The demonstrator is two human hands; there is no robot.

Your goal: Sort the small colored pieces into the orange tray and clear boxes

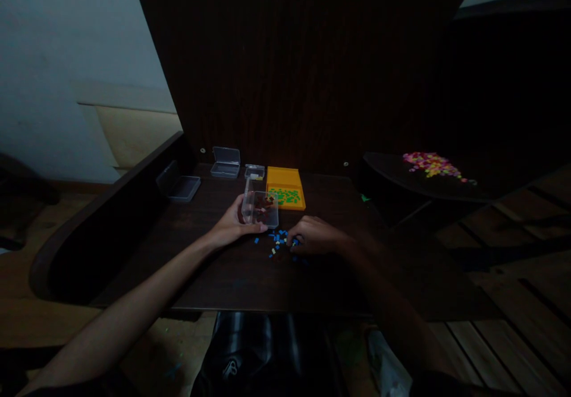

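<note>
In my left hand (234, 224) is a clear plastic box (272, 216), its lid raised, with several dark reddish-brown pieces (264, 201) inside. My right hand (314, 235) is over a loose pile of small blue and pale yellow pieces (279, 238) on the dark table. Its fingers are curled down and pinched together at the pile's right side; whatever they grip is too small or hidden to make out. Just behind the clear box stands an open yellow box (285, 177) with small green pieces (289, 196) in it.
Open clear boxes stand at the back left (225, 170) and farther left (185, 188), with a smaller clear box (254, 171) beside the yellow one. A raised side panel (120, 207) edges the table's left. Pink, yellow and purple pieces (432, 164) lie heaped on a dark surface at right.
</note>
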